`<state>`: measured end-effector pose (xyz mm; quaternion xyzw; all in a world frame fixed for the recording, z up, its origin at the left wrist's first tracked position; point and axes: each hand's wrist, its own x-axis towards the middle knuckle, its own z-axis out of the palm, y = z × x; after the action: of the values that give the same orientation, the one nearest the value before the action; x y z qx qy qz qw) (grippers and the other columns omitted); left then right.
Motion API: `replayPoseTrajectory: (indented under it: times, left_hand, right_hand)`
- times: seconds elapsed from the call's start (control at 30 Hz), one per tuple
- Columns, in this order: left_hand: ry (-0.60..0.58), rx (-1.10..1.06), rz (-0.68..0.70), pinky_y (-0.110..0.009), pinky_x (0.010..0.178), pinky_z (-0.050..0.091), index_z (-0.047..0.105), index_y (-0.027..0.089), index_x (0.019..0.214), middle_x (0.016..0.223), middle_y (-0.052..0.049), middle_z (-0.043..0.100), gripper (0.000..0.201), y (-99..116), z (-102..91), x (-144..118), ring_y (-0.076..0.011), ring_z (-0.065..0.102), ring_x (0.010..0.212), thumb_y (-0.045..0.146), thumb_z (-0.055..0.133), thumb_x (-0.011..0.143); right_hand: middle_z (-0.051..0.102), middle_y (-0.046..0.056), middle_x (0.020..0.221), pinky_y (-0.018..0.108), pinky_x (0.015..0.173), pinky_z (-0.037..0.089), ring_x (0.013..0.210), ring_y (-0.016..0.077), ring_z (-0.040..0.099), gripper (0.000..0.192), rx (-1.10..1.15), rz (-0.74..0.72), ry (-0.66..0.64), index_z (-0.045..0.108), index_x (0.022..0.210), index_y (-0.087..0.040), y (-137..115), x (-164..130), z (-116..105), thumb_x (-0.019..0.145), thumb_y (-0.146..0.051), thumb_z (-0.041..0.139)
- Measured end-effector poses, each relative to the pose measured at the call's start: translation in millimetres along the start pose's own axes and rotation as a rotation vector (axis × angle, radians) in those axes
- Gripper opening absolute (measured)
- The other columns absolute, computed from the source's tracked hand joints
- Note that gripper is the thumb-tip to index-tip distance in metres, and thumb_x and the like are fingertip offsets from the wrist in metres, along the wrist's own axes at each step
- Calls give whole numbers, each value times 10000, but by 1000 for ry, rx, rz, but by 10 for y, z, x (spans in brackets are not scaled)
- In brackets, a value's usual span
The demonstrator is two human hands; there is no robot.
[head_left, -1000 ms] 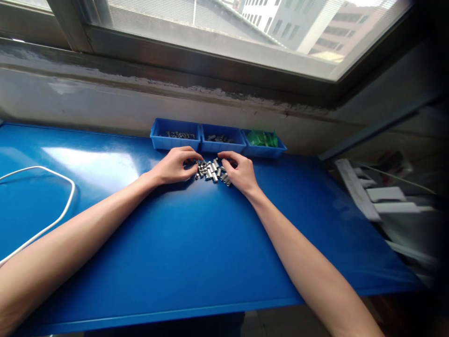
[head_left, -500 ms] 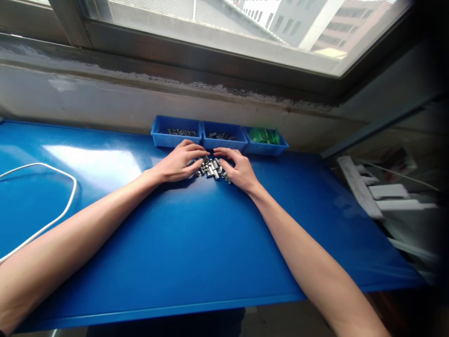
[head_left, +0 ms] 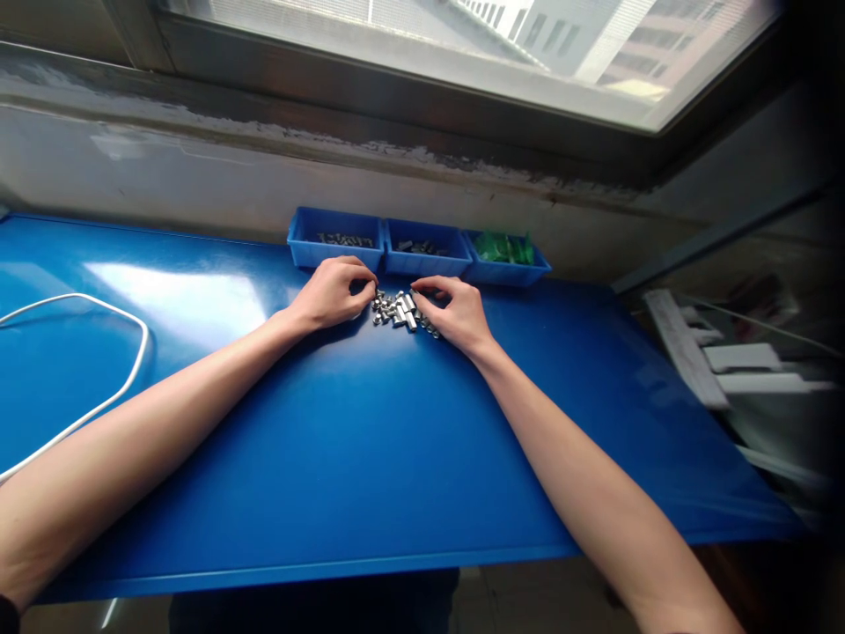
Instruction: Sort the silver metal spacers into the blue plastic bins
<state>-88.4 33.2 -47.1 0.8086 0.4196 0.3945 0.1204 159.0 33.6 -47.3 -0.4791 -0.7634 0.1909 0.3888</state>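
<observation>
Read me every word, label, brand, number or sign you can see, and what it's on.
No readable text anywhere.
Metal pieces: too small to tell if marked.
Blue bins: no lettering visible.
Green packaging: too small and blurred to tell.

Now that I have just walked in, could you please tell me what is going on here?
A person is at work over a small pile of metal parts on a blue table. The left hand is at the pile's left edge, the right hand at its right; whether either grips a part is too small to tell. Behind the pile stand three blue bins in a row: the left and middle ones hold metal pieces, the right one green material.
</observation>
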Motion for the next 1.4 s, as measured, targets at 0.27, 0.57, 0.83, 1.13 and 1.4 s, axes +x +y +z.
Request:
replayPoseTrajectory:
  times: [0.27,0.57,0.83,1.13,1.4]
  left_hand:
    - [-13,-105,-69,-272,673,510,845,144,966,869,-65,792,241,-73,-7,15,-167,692,726,224,663,830]
    - [0,-63,9,-281,718,520,836,148,1043,929,-79,782,275,-111,23,10,-167,688,755,187,625,871]
    - [-3,-45,6,-293,766,545,828,146,1029,946,-79,779,262,-71,7,3,-185,711,812,223,645,858]
    - [-22,-52,4,-303,762,554,815,153,1061,924,-74,770,289,-68,8,5,-187,707,797,233,634,852]
    - [39,-60,19,-322,790,564,804,163,1073,961,-77,776,246,-80,13,1,-200,725,825,246,639,911]
  right_hand:
    - [845,44,995,376,874,573,969,256,793,216,75,41,5,820,1023,-216,-55,-8,-25,825,-247,737]
    - [832,43,971,391,889,598,943,244,784,238,116,41,48,813,1072,-221,-4,22,43,845,-245,745]
    - [827,48,960,416,916,670,899,248,801,313,446,70,131,784,945,-231,-81,10,53,815,-507,856]
    - [689,82,1474,536,1208,531,1419,322,633,583,549,67,158,704,1314,-269,-10,155,65,837,-584,822]
    - [789,81,1242,489,1068,623,1093,285,785,313,497,84,150,742,1113,-255,23,60,63,881,-464,760]
